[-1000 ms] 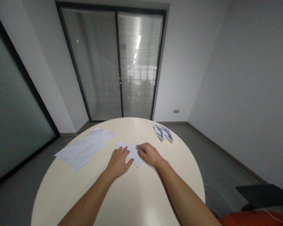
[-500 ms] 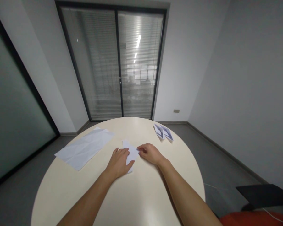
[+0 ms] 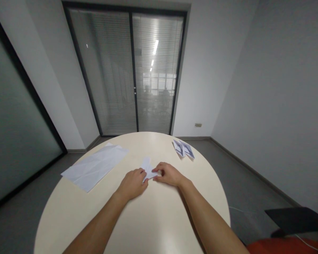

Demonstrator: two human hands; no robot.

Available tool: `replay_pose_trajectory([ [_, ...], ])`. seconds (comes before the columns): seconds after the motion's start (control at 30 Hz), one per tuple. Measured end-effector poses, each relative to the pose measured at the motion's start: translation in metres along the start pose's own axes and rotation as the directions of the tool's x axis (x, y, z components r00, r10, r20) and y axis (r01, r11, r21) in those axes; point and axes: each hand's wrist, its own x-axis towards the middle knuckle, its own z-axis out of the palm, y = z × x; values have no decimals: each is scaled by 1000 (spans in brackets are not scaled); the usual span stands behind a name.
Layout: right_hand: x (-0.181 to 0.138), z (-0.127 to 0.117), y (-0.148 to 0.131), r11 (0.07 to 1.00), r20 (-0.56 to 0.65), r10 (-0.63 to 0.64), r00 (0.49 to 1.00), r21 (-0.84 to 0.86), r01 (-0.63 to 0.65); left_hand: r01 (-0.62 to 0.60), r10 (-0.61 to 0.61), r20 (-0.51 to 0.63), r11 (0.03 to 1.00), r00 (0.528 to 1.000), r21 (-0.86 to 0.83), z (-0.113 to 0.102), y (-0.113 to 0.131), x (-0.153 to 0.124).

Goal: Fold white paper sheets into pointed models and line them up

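A small folded piece of white paper lies near the middle of the round cream table. Both my hands hold it. My left hand has its fingers curled and pinches the paper's near left edge. From the right, my right hand pinches the paper's right corner between thumb and fingers. Most of the paper's near part is hidden under the two hands; its far tip points away from me.
A large creased white sheet lies at the table's left. Two small folded paper pieces sit at the far right edge. Glass doors with blinds stand behind the table. A dark chair is at the lower right.
The folded paper has been turned and drawn in between my hands, so less of it shows. My left hand went from lying flat on it to curled and pinching; my right hand shifted slightly nearer.
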Motion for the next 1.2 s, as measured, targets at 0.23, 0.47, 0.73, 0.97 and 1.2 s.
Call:
replay_pose_trajectory([
  [0.23,0,5,5,997,14,-69,997,-27,70,-97,90,-66,987,994,-127,9,-19,-1],
  [0.47,0,4,-6,993,2,-106,994,-48,106,-162,149,-130,982,980,-98,12,-20,1],
  [0.73,2,4,-14,982,17,-175,985,-64,175,-122,97,-132,973,986,-196,21,-28,3],
  [0.97,2,10,0,982,39,-132,991,-131,136,-103,63,-128,935,990,-340,18,-28,0],
  [1.2,3,12,7,984,-32,-89,996,-159,83,-48,11,-116,944,993,-326,8,-35,-3],
])
